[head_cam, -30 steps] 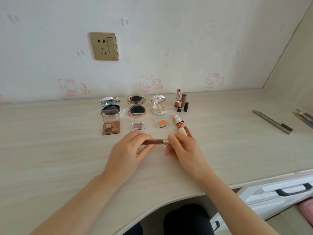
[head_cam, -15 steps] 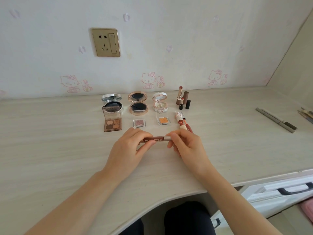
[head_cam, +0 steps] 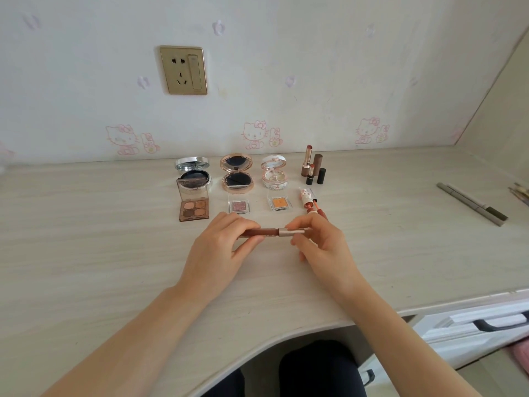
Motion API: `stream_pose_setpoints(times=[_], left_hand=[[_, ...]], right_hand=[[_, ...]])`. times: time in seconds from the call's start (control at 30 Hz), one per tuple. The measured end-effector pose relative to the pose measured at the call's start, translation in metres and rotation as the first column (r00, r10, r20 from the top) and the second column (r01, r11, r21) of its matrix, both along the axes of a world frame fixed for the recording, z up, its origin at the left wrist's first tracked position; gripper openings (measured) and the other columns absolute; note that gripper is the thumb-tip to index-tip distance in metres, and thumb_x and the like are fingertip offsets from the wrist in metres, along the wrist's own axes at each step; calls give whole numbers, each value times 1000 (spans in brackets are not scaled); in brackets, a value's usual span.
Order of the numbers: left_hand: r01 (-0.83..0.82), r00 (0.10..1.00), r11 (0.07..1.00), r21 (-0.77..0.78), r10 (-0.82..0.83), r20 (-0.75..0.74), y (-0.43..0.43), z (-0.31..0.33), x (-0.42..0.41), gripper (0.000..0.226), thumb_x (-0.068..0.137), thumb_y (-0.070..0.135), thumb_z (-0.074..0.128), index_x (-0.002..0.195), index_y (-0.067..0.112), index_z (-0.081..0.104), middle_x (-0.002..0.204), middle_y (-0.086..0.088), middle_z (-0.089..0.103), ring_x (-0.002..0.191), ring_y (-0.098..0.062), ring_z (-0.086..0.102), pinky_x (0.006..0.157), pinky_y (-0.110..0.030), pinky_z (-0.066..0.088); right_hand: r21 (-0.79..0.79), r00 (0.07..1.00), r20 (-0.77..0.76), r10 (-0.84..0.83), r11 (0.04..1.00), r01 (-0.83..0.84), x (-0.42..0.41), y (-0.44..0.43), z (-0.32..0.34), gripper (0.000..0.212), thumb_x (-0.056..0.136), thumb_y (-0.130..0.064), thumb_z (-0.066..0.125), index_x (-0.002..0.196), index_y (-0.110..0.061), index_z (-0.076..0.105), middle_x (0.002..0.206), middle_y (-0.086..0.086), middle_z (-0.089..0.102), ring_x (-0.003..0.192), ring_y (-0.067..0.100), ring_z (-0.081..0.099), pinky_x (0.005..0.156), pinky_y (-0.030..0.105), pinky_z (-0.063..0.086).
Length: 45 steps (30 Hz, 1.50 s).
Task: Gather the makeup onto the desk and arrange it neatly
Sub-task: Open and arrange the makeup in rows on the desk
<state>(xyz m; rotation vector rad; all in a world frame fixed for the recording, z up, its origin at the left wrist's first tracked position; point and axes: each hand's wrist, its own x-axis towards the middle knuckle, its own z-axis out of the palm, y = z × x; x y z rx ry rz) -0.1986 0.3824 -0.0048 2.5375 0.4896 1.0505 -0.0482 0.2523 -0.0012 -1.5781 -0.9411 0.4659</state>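
A brown lip gloss tube (head_cam: 267,232) with a metallic cap lies level between both hands, just above the desk (head_cam: 86,253). My left hand (head_cam: 220,247) pinches the brown barrel; my right hand (head_cam: 317,245) pinches the cap end. Behind them stand three open round compacts (head_cam: 236,173), an open eyeshadow palette (head_cam: 193,206), two small single eyeshadows (head_cam: 240,206), and a group of upright lipsticks (head_cam: 312,166). Opened lip glosses (head_cam: 307,200) lie just beyond my right hand, partly hidden by it.
Two grey pencils (head_cam: 472,203) lie on the desk at the right, with several more pencils (head_cam: 519,191) at the right edge. A wall socket (head_cam: 183,70) sits above. White drawers with a dark handle (head_cam: 498,323) stand below the desk's right end.
The hands and the tube stay almost in place. The view has tilted slightly, shifting the desk items lower in frame.
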Motion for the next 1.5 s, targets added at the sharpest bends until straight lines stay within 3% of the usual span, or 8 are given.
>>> stream_pose_setpoints(times=[0.23, 0.4, 0.6, 0.83, 1.0, 1.2, 1.37, 1.5], left_hand=[[5, 1000, 1000, -8, -5, 17, -1, 1, -1, 19, 86, 33, 63, 97, 19, 68, 88, 13, 59, 82, -7, 51, 68, -23, 45], [4, 1000, 1000, -14, -4, 8, 0, 1, -1, 20, 85, 35, 62, 96, 20, 68, 88, 14, 59, 83, -6, 52, 68, -22, 44], [9, 1000, 1000, -29, -8, 16, -2, 1, -1, 21, 85, 36, 61, 98, 20, 68, 89, 16, 58, 83, -4, 51, 70, -19, 44], [9, 1000, 999, -31, -8, 16, -1, 0, -1, 20, 85, 35, 63, 98, 20, 68, 89, 15, 58, 83, -5, 53, 68, -25, 48], [4, 1000, 999, -33, -4, 5, -1, 0, -1, 21, 85, 36, 61, 99, 21, 68, 90, 15, 58, 83, -5, 54, 67, -27, 49], [5, 1000, 999, -38, -5, 9, 0, 0, 0, 20, 85, 35, 62, 98, 21, 67, 90, 15, 58, 82, -4, 54, 67, -24, 49], [11, 1000, 999, -39, -12, -4, -1, 0, -1, 20, 86, 36, 61, 98, 22, 67, 90, 15, 58, 83, -5, 56, 68, -23, 48], [8, 1000, 999, -32, -8, -21, -1, 0, -1, 19, 86, 36, 61, 98, 22, 67, 90, 16, 58, 84, -5, 55, 69, -23, 48]], right_hand=[[-6, 994, -100, -38, 999, 37, -4, 2, 4, 14, 95, -25, 54, 97, -16, 65, 85, -1, 69, 73, 9, 64, 60, 25, 50], [8, 1000, 17, 26, 1000, -26, -1, -1, 3, 20, 88, -3, 60, 94, -22, 66, 89, -4, 65, 76, 7, 60, 60, 20, 47], [85, 974, -225, -34, 995, 54, -5, 1, 7, 14, 95, -20, 54, 97, -8, 61, 81, 6, 69, 70, 18, 65, 55, 28, 52], [92, 985, -168, 42, 995, -27, -1, -2, 6, 23, 87, 8, 52, 96, -12, 56, 100, 9, 64, 80, 18, 66, 61, 26, 52], [74, 983, -172, 68, 996, -56, -4, -1, 5, 6, 95, -11, 54, 99, -11, 58, 80, 7, 71, 70, 20, 67, 61, 28, 52], [40, 995, -54, 86, 996, -84, -2, -1, 3, 23, 88, -5, 62, 104, -20, 56, 108, -2, 64, 97, 11, 64, 66, 23, 53], [49, 996, -90, 3, 999, 2, -2, 2, 2, 10, 95, -12, 54, 99, -16, 62, 91, -1, 67, 82, 17, 65, 60, 22, 51], [48, 1000, -13, 17, 999, -16, -1, 0, 3, 21, 89, -3, 58, 98, -21, 62, 109, -4, 59, 94, 14, 59, 62, 19, 51]])
